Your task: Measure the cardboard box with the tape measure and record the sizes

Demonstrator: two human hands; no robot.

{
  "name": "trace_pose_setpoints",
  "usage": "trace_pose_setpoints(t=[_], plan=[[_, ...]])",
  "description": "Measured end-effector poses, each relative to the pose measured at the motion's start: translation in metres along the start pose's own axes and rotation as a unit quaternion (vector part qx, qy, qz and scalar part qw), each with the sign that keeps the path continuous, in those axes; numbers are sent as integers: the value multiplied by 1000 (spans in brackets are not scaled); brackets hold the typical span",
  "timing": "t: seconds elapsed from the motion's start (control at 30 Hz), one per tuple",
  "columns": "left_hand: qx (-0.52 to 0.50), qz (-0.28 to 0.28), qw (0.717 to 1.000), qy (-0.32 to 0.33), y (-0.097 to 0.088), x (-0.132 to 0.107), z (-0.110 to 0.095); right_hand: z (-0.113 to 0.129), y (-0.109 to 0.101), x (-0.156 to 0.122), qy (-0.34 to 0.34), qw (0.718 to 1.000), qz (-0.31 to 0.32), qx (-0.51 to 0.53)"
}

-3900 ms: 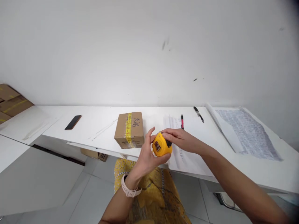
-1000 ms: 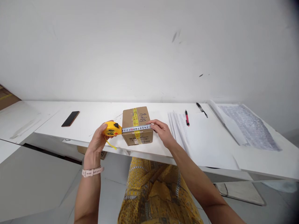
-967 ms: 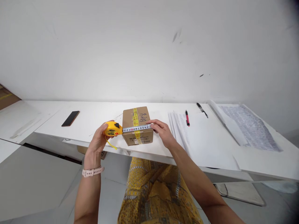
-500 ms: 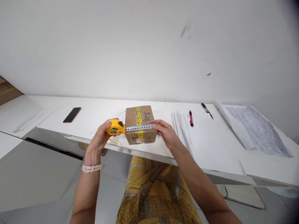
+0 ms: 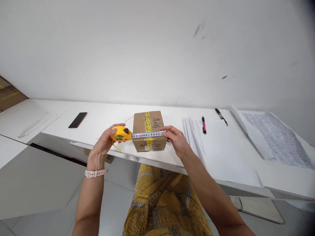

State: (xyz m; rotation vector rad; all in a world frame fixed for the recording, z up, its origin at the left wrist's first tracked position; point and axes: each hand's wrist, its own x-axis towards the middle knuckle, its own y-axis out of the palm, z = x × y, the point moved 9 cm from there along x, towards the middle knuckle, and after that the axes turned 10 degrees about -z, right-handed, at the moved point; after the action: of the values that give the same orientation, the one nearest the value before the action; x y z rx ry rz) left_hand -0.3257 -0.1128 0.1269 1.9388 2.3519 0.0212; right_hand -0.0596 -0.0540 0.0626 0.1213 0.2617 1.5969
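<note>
A small brown cardboard box (image 5: 140, 120) with yellow printed tape and dark handwriting on top sits near the front edge of the white desk. My left hand (image 5: 108, 139) is closed around a yellow tape measure (image 5: 120, 133) at the box's left side. Its silver blade (image 5: 147, 134) runs across the box along the top front edge, with the numbers facing up. At the right corner, my right hand (image 5: 176, 139) pinches the blade's end between thumb and fingers against the box. A pink watch band circles my left wrist.
A dark phone (image 5: 77, 120) lies on the desk to the left. To the right are stacked papers (image 5: 221, 150), a red-and-black pen (image 5: 204, 125), a black pen (image 5: 221, 116) and a sheet covered in writing (image 5: 278, 137). The wall rises directly behind the desk.
My left hand and the tape measure have shifted slightly left relative to the box, so a little more blade shows. My right hand keeps its pinch; the whole view has shifted slightly.
</note>
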Motion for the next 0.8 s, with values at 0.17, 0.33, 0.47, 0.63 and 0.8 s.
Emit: trace_pose_setpoints(t=[0.17, 0.33, 0.47, 0.63, 0.8], plan=[[-3, 3, 1000, -3, 0, 1, 1, -1, 1, 1, -6, 1000, 7, -6], [-4, 5, 1000, 3, 0, -1, -2, 6, 0, -2, -86, 993, 5, -77], [21, 33, 999, 14, 5, -23, -8, 40, -3, -23, -234, 954, 3, -189], [84, 228, 970, 23, 53, -87, 9, 85, 19, -74, -393, 859, 148, -294], [88, 255, 963, -9, 79, -129, 60, 82, 34, -99, -400, 816, 286, -304]])
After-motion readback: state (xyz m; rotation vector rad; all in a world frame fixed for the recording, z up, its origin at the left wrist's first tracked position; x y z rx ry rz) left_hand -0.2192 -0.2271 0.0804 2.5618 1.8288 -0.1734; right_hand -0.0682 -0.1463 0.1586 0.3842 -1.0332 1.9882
